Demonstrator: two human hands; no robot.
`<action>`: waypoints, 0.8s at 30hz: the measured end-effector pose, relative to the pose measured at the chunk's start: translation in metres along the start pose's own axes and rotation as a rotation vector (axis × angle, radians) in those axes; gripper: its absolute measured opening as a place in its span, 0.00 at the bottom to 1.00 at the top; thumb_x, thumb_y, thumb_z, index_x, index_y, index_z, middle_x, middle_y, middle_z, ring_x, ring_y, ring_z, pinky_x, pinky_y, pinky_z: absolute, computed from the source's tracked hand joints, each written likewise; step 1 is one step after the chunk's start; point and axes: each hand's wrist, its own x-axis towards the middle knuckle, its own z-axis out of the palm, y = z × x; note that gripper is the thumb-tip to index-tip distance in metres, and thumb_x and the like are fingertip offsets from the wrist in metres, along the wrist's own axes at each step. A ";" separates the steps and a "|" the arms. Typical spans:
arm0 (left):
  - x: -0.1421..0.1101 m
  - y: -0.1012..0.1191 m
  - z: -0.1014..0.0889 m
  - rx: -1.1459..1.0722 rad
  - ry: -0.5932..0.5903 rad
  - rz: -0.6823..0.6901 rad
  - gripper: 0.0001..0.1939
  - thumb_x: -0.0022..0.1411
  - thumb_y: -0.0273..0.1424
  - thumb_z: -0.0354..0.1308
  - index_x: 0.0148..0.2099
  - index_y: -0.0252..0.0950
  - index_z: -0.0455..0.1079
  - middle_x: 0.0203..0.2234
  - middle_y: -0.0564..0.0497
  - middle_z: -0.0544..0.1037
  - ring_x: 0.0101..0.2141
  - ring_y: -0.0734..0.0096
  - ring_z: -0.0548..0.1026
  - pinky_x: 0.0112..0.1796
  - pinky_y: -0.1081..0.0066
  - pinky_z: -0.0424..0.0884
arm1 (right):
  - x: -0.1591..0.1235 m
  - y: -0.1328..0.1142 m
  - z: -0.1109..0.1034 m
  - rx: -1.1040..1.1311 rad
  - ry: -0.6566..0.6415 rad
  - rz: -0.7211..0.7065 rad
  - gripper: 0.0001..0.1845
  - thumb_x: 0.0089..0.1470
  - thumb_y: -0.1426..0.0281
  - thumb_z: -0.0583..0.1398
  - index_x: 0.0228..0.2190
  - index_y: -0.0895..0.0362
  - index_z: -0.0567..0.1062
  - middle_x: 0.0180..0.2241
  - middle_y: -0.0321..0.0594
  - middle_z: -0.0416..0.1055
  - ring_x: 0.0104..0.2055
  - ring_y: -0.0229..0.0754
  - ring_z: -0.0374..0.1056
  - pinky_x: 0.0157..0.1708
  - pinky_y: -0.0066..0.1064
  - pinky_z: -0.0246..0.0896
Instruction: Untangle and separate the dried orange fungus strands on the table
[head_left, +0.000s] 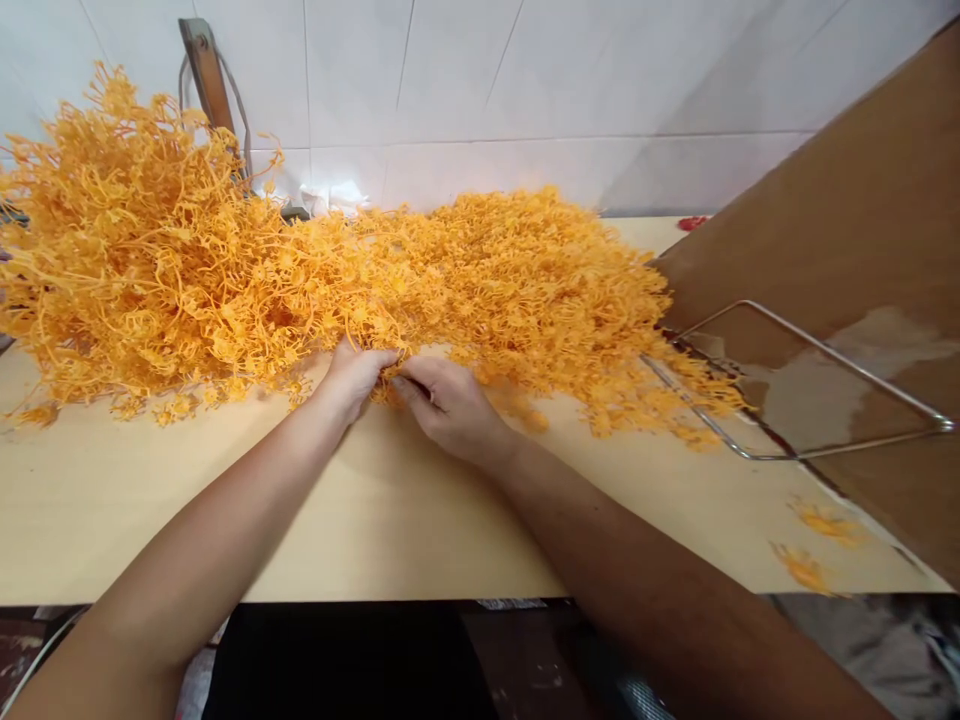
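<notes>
A long heap of orange plastic flower sprigs, with thin branching stems and small blossoms, spreads across the table. Its left part (172,250) rises high and loose, while the right part (540,280) lies lower and denser. At the heap's front edge, my left hand (358,378) is closed on some sprigs, thumb pointing right and fingers mostly hidden among the blossoms. Beside it, almost touching, my right hand (454,410) pinches a small orange piece between thumb and forefinger. Exactly which stem each hand grips is partly covered.
A bent metal wire frame (832,352) sticks out over the table (360,530) at right, by a large brown cardboard sheet (847,210). Two loose orange pieces (802,568) lie near the front right edge. Behind the heap, an upright metal bar (210,75) stands against the tiled wall (465,70).
</notes>
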 end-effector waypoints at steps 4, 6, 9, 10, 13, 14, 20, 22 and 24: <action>0.002 -0.001 -0.005 -0.017 -0.033 0.105 0.16 0.39 0.21 0.61 0.35 0.34 0.67 0.30 0.53 0.75 0.38 0.70 0.73 0.44 0.68 0.66 | 0.000 0.002 0.002 0.236 0.051 0.235 0.18 0.54 0.60 0.50 0.18 0.55 0.56 0.17 0.30 0.50 0.20 0.32 0.48 0.20 0.27 0.45; 0.002 -0.002 -0.007 -0.028 -0.050 0.096 0.19 0.40 0.21 0.62 0.38 0.34 0.66 0.31 0.53 0.76 0.38 0.71 0.73 0.45 0.67 0.66 | 0.000 0.004 0.003 0.270 0.071 0.302 0.20 0.52 0.55 0.52 0.18 0.56 0.57 0.17 0.30 0.50 0.19 0.31 0.47 0.20 0.27 0.44; 0.000 -0.002 -0.007 -0.018 -0.032 0.070 0.21 0.41 0.22 0.63 0.41 0.34 0.66 0.31 0.53 0.76 0.36 0.73 0.74 0.45 0.66 0.66 | 0.001 0.008 0.006 0.215 0.120 0.349 0.22 0.48 0.53 0.56 0.18 0.56 0.57 0.16 0.29 0.50 0.19 0.31 0.47 0.20 0.27 0.42; -0.001 -0.002 -0.007 -0.018 -0.039 0.063 0.21 0.41 0.22 0.64 0.41 0.33 0.66 0.31 0.53 0.76 0.36 0.73 0.74 0.45 0.66 0.66 | 0.001 0.009 0.007 0.179 0.127 0.350 0.22 0.48 0.55 0.57 0.17 0.56 0.56 0.16 0.29 0.50 0.19 0.30 0.47 0.20 0.27 0.41; -0.002 -0.001 -0.006 -0.029 -0.093 0.073 0.17 0.44 0.24 0.64 0.39 0.32 0.68 0.31 0.52 0.77 0.37 0.72 0.74 0.46 0.66 0.67 | 0.001 0.013 0.008 0.115 0.112 0.323 0.21 0.50 0.59 0.55 0.16 0.55 0.52 0.16 0.29 0.47 0.19 0.31 0.44 0.20 0.28 0.39; -0.002 -0.001 -0.006 -0.036 -0.107 0.083 0.15 0.45 0.25 0.63 0.39 0.32 0.68 0.32 0.51 0.77 0.37 0.72 0.74 0.46 0.67 0.66 | 0.001 0.013 0.008 0.122 0.099 0.308 0.21 0.52 0.60 0.54 0.16 0.55 0.52 0.16 0.29 0.46 0.19 0.31 0.44 0.21 0.28 0.40; -0.003 0.003 -0.006 -0.072 -0.115 0.041 0.16 0.49 0.26 0.61 0.43 0.32 0.69 0.34 0.50 0.78 0.38 0.71 0.75 0.48 0.65 0.66 | 0.002 0.012 -0.001 0.254 0.069 0.227 0.20 0.56 0.60 0.48 0.17 0.56 0.55 0.18 0.32 0.50 0.22 0.32 0.50 0.24 0.28 0.47; -0.004 0.003 -0.006 -0.074 -0.105 0.042 0.17 0.48 0.26 0.61 0.43 0.32 0.68 0.33 0.50 0.78 0.37 0.71 0.75 0.48 0.65 0.66 | 0.002 0.012 -0.003 0.284 0.072 0.230 0.21 0.56 0.58 0.48 0.17 0.56 0.56 0.18 0.32 0.52 0.23 0.32 0.51 0.25 0.28 0.48; -0.005 0.004 -0.006 -0.076 -0.099 0.034 0.16 0.48 0.26 0.61 0.42 0.31 0.69 0.32 0.50 0.78 0.37 0.71 0.75 0.47 0.65 0.67 | 0.002 0.014 -0.004 0.321 0.089 0.252 0.22 0.56 0.55 0.48 0.18 0.56 0.58 0.18 0.32 0.53 0.22 0.32 0.51 0.24 0.28 0.48</action>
